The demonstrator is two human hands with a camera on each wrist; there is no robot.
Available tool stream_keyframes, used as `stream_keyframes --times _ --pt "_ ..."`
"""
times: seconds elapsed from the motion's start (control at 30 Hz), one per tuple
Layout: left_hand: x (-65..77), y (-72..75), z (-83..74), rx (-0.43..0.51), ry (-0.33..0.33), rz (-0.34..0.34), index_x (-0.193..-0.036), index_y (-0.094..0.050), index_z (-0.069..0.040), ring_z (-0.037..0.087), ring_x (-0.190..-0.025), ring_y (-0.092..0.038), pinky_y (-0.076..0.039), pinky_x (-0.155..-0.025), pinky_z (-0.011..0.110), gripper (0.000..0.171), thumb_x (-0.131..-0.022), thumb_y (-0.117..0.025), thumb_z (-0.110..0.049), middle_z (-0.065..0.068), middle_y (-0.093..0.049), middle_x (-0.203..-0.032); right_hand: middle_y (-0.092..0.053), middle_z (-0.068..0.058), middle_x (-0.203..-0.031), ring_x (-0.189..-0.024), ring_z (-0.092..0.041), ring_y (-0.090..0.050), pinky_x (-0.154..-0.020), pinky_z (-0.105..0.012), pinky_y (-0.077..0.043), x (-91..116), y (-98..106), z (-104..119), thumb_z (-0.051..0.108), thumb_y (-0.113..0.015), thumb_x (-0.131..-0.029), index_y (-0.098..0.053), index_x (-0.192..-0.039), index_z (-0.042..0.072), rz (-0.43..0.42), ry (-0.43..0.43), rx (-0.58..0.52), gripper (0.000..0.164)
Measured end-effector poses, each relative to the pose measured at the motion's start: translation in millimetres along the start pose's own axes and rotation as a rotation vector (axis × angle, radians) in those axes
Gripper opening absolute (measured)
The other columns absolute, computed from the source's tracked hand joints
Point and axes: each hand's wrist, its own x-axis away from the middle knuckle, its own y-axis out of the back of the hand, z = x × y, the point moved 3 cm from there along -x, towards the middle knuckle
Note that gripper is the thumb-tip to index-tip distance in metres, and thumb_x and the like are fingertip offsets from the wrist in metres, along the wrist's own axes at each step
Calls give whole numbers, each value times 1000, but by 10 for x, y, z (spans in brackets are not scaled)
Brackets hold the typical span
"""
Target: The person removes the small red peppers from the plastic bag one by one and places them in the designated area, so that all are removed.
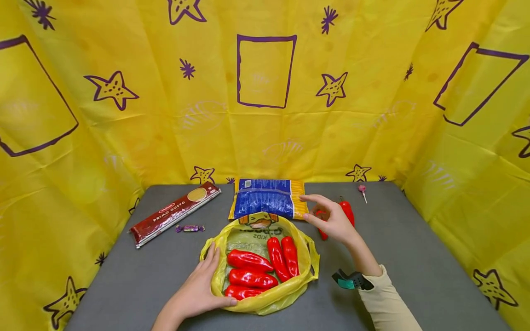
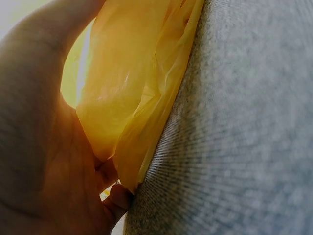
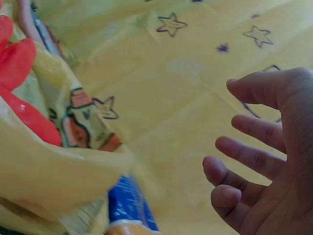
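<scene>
A yellow plastic bag [image 1: 285,294] stands with its mouth wide, several shiny red peppers [image 1: 250,261] lying inside. My left hand [image 1: 198,285] holds the bag's near left side, fingers along the outer wall and thumb on the front rim. In the left wrist view the yellow film [image 2: 122,73] fills the space between thumb and fingers. My right hand [image 1: 335,223] is in the air beyond the bag's right side, fingers spread and holding nothing, as the right wrist view confirms. Behind and below it, more red peppers [image 1: 348,211] lie on the table, partly hidden by the hand.
A blue and yellow packet [image 1: 265,198] lies behind the bag. To the left are a long red pasta packet [image 1: 175,214] and a purple-wrapped candy [image 1: 190,228]. A pink lollipop [image 1: 363,192] lies at the back right of the grey table [image 1: 414,257]. Yellow curtains [image 1: 265,133] surround it.
</scene>
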Motion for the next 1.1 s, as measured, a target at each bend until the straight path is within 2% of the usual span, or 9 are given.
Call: stream_keyframes --times 0.13,0.27,0.43,0.63,0.87,1.0,1.1 --pt "-5 26 -21 -11 -27 -3 -169 -14 -3 51 -156 -25 -32 -117 74 144 -69 -86 -76 13 6 -179 -67 -15 -139 -82 -17 -66 -65 -30 -56 -100 -135 25 10 -76 -97 -67 -142 10 48 19 17 46" --pt "-16 41 -33 -15 -30 1 -169 -13 -3 50 -156 -25 -32 -117 74 144 -69 -86 -76 13 6 -179 -66 -9 -141 -82 -18 -65 -60 -32 -52 -264 -281 106 17 -77 -99 -68 -142 16 131 18 39 44" --pt "-23 34 -12 0 -5 -1 -170 -13 -5 50 -156 -25 -32 -116 75 145 -67 -86 -78 11 6 -179 -66 -5 -142 -80 -18 -64 -61 -36 -51 -511 -501 181 23 -76 -100 -69 -142 20 242 5 52 43" --pt "11 12 -5 10 5 1 -169 -14 -4 52 -155 -25 -33 -115 75 146 -66 -87 -77 11 5 -179 -71 -1 -132 -79 -17 -65 -63 -29 -50 -711 -740 159 25 -76 -100 -71 -138 18 356 26 63 39" --pt "24 7 -21 12 14 19 -170 -13 -4 52 -156 -23 -32 -115 76 145 -68 -87 -76 12 6 -179 -71 -16 -136 -80 -13 -68 -67 -25 -50 -827 -949 113 25 -74 -100 -70 -139 9 493 38 62 42" --pt "30 31 -25 7 3 19 -169 -13 -3 54 -155 -23 -31 -115 77 143 -70 -88 -73 14 5 -179 -73 -14 -132 -76 -10 -67 -67 -24 -50 -874 -1104 99 25 -73 -100 -70 -139 8 581 38 71 43" --pt "29 35 -24 1 1 26 -170 -13 -3 54 -155 -24 -32 -115 77 142 -71 -88 -72 14 6 -179 -73 -14 -129 -79 -12 -69 -69 -22 -52 -882 -1239 80 22 -74 -100 -70 -139 8 649 28 64 42"
